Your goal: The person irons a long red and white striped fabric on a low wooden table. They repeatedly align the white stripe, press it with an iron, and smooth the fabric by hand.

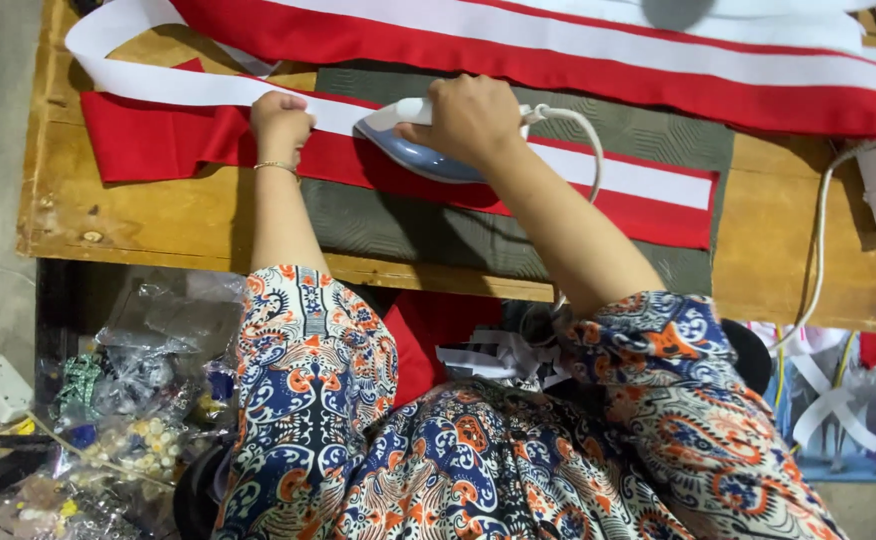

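Right hand [470,118] grips the iron [413,150]; left hand [280,122] fisted, pressing red strip [148,145] beside it.

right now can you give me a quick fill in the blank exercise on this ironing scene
1. The right hand grips the handle of a blue and white ____.
2. The left hand presses down on the white strip laid along the ____ cloth.
3. A thin bracelet sits on the ____ wrist.
4. The cloth lies on a ____ table.

Missing words: iron; red; left; wooden
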